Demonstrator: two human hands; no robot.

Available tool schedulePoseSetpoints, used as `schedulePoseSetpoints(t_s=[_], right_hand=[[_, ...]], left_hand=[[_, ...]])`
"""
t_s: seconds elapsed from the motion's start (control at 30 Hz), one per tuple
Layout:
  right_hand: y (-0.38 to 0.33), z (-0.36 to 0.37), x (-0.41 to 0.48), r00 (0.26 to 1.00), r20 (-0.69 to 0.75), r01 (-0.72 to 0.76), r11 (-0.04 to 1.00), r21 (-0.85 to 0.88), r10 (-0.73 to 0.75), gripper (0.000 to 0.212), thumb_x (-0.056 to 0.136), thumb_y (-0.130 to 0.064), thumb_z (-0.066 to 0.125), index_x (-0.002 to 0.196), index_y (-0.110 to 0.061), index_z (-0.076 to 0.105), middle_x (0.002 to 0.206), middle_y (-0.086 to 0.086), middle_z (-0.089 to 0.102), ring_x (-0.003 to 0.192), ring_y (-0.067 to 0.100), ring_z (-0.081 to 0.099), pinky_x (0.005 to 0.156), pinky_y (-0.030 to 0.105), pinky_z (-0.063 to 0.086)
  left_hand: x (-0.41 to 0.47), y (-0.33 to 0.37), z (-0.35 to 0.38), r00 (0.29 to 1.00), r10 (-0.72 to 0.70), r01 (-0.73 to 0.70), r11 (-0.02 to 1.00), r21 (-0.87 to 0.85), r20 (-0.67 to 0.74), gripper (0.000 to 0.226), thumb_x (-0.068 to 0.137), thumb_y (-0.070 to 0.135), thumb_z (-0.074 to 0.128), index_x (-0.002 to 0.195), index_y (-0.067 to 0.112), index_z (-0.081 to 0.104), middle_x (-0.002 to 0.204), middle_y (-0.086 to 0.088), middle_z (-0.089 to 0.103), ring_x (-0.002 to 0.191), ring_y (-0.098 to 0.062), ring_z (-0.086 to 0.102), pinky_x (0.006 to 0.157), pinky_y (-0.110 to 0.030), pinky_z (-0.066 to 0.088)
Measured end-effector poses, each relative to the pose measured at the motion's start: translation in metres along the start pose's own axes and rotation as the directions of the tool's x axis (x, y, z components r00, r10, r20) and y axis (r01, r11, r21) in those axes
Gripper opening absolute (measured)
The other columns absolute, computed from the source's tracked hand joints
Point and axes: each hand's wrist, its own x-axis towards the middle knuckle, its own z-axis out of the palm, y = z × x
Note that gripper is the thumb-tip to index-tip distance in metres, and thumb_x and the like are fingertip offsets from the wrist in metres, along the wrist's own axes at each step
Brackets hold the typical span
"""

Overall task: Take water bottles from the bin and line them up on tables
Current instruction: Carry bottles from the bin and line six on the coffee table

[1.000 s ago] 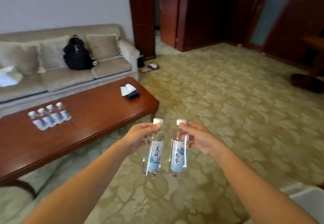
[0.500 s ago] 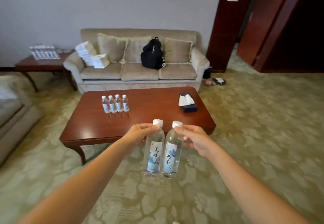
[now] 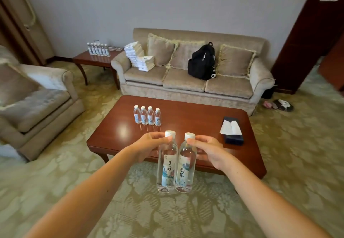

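Observation:
My left hand (image 3: 149, 147) grips a clear water bottle (image 3: 166, 165) by its neck, just under the white cap. My right hand (image 3: 208, 150) grips a second water bottle (image 3: 185, 168) the same way. Both bottles hang upright side by side, touching, in the air before the near edge of the wooden coffee table (image 3: 186, 124). A row of several bottles (image 3: 147, 115) stands on that table's far left part. Another row of bottles (image 3: 98, 48) stands on a small side table (image 3: 93, 60) at the back left. The bin is out of view.
A dark tissue box (image 3: 232, 131) lies on the coffee table's right side. Behind it stands a beige sofa (image 3: 186, 81) with a black backpack (image 3: 202, 62) and stacked white packs (image 3: 138, 56). An armchair (image 3: 37, 100) is at the left. Slippers (image 3: 279, 104) lie on the carpet.
My view has swung left and come closer to the coffee table, which now lies straight ahead. Both hands keep the two bottles, which have drawn together until they touch.

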Motion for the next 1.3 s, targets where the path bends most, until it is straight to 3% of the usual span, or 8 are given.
schedulePoseSetpoints(t_s=[0.1, 0.37, 0.57, 0.8, 0.9, 1.03, 1.17, 1.3], right_hand=[[-0.005, -0.006, 0.038, 1.000, 0.015, -0.028, 1.000, 0.001, 0.028, 0.027, 0.082, -0.031, 0.078, 0.105, -0.018, 0.074, 0.088, -0.005, 0.077, 0.084, 0.010, 0.066, 0.078, 0.030, 0.055], [-0.030, -0.025, 0.157, 0.998, -0.044, -0.043, 0.999, 0.025, 0.044, 0.030, 0.080, -0.033, 0.080, 0.107, -0.019, 0.075, 0.103, 0.000, 0.077, 0.108, 0.019, 0.067, 0.091, 0.035, 0.055], [-0.055, -0.034, 0.235, 0.997, -0.065, -0.028, 0.996, 0.090, 0.034, 0.030, 0.081, -0.026, 0.079, 0.108, -0.016, 0.073, 0.079, -0.007, 0.075, 0.094, 0.015, 0.068, 0.083, 0.032, 0.054], [-0.068, -0.049, 0.309, 0.991, -0.106, -0.075, 0.992, 0.102, 0.086, 0.031, 0.080, -0.025, 0.080, 0.110, -0.018, 0.072, 0.102, 0.000, 0.077, 0.096, 0.013, 0.071, 0.084, 0.030, 0.055], [-0.065, -0.058, 0.346, 0.988, -0.110, -0.096, 0.991, 0.098, 0.106, 0.028, 0.080, -0.024, 0.080, 0.106, -0.022, 0.072, 0.103, -0.002, 0.077, 0.099, 0.013, 0.071, 0.084, 0.028, 0.055], [-0.044, -0.070, 0.401, 0.993, -0.076, -0.081, 0.994, 0.071, 0.087, 0.013, 0.083, -0.020, 0.078, 0.090, -0.028, 0.073, 0.092, -0.009, 0.078, 0.092, 0.007, 0.070, 0.088, 0.030, 0.054], [0.001, -0.076, 0.458, 0.996, -0.087, -0.016, 0.999, 0.033, 0.018, 0.017, 0.083, -0.016, 0.077, 0.095, -0.028, 0.073, 0.093, -0.010, 0.077, 0.089, 0.004, 0.070, 0.092, 0.034, 0.053], [0.060, -0.078, 0.519, 0.991, -0.121, 0.061, 0.998, 0.010, -0.059, 0.019, 0.084, -0.018, 0.077, 0.099, -0.028, 0.074, 0.102, -0.006, 0.077, 0.097, 0.008, 0.069, 0.098, 0.040, 0.052]], left_hand=[[0.035, 0.003, -0.011, 1.000, -0.005, 0.005, 1.000, -0.019, 0.000, 0.044, 0.074, 0.037, 0.073, 0.110, 0.012, 0.068, 0.100, -0.004, 0.074, 0.092, -0.018, 0.069, 0.091, -0.039, 0.056], [0.163, 0.020, -0.063, 0.998, -0.022, 0.022, 1.000, 0.010, 0.060, 0.041, 0.079, 0.031, 0.072, 0.114, 0.010, 0.066, 0.109, -0.009, 0.073, 0.098, -0.020, 0.070, 0.085, -0.032, 0.054], [0.247, 0.047, -0.099, 0.995, -0.002, -0.006, 0.997, 0.078, 0.105, 0.037, 0.074, 0.040, 0.071, 0.105, 0.019, 0.070, 0.100, -0.001, 0.075, 0.097, -0.017, 0.069, 0.101, -0.041, 0.049], [0.319, 0.053, -0.121, 0.996, -0.025, 0.014, 0.991, 0.132, 0.088, 0.039, 0.076, 0.052, 0.074, 0.108, 0.030, 0.071, 0.107, 0.000, 0.074, 0.109, -0.025, 0.067, 0.103, -0.054, 0.044], [0.351, 0.049, -0.124, 0.999, -0.037, 0.032, 0.991, 0.127, 0.039, 0.040, 0.078, 0.047, 0.072, 0.112, 0.027, 0.069, 0.107, 0.003, 0.074, 0.107, -0.021, 0.067, 0.102, -0.046, 0.048], [0.404, 0.022, -0.133, 1.000, -0.026, 0.028, 0.995, 0.095, -0.015, 0.041, 0.077, 0.049, 0.074, 0.111, 0.028, 0.069, 0.105, 0.002, 0.075, 0.100, -0.022, 0.065, 0.088, -0.044, 0.047], [0.460, -0.024, -0.142, 0.999, 0.023, -0.020, 0.996, 0.089, -0.033, 0.034, 0.085, 0.033, 0.070, 0.117, 0.022, 0.067, 0.106, 0.002, 0.074, 0.098, -0.016, 0.069, 0.082, -0.038, 0.051], [0.516, -0.082, -0.153, 0.993, 0.116, -0.113, 0.991, 0.072, -0.031, 0.023, 0.088, 0.019, 0.067, 0.111, 0.023, 0.068, 0.107, 0.006, 0.074, 0.102, -0.007, 0.068, 0.082, -0.019, 0.053]])
